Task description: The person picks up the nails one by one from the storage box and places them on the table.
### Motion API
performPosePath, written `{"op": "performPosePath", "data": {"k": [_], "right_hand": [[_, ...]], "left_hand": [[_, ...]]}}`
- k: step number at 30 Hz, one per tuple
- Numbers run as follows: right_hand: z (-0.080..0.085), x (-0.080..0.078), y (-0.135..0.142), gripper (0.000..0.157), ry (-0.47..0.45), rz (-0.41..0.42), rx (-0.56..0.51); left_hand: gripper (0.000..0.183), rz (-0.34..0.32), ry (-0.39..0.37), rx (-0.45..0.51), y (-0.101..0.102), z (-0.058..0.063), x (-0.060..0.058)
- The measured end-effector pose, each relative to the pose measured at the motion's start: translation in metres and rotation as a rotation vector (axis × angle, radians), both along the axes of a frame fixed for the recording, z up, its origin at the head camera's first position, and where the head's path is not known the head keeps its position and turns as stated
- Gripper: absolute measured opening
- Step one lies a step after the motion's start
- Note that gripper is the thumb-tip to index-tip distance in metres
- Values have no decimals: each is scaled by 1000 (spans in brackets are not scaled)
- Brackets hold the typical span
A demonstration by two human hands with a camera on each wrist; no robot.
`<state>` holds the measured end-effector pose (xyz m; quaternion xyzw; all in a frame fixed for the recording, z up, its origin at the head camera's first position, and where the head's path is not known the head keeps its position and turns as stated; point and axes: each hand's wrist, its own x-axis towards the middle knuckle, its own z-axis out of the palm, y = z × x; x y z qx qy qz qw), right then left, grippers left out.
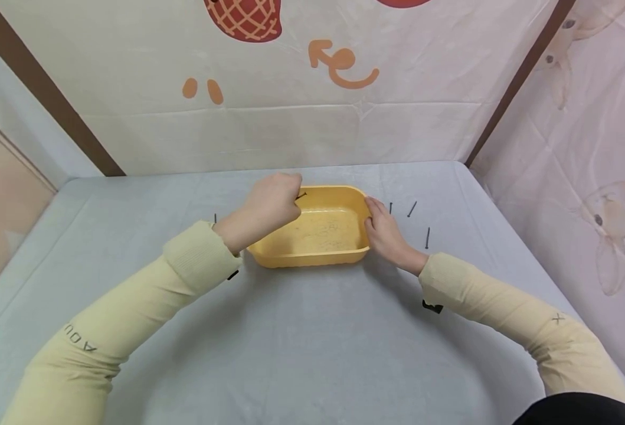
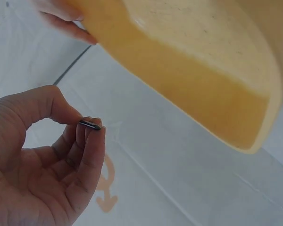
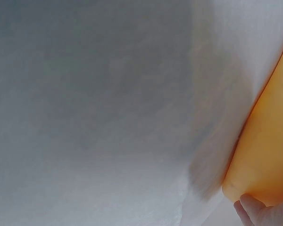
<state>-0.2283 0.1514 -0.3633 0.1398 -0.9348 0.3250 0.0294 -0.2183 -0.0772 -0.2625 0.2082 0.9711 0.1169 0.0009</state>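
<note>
A yellow plastic basin (image 1: 307, 260) with rounded corners sits on the table. My left hand (image 1: 272, 203) is raised over the basin's left part. Between thumb and fingertips it pinches a dark screw (image 2: 90, 125), one end of which sticks out past the fingers; the other fingers curl beneath. At the basin's right end my right hand (image 1: 389, 233) grips the rim. The right wrist view catches only fingers of that hand (image 3: 262, 212) against the yellow outer wall (image 3: 264, 136). The basin's left end is partly hidden behind the left hand.
To the right of the basin lie several dark screws, among them one slanted screw (image 1: 412, 209) and one nearer screw (image 1: 427, 238). Another small dark piece (image 1: 215, 218) shows beside the left wrist. A pale blue cloth (image 1: 312, 342) covers the table, with a printed curtain (image 1: 291, 136) behind.
</note>
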Motion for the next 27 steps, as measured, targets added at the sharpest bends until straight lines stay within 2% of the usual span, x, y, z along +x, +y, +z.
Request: {"op": "performPosePath", "data": {"k": [7, 15, 27], "right_hand": [[-1, 0, 0, 46, 4, 6, -3], [-1, 0, 1, 46, 11, 3, 2], [-1, 0, -1, 46, 4, -5, 8]], "left_hand": [[10, 30, 44, 44, -13, 3, 8], [9, 76, 33, 111, -36, 5, 12], [8, 149, 43, 201, -63, 11, 25]]}}
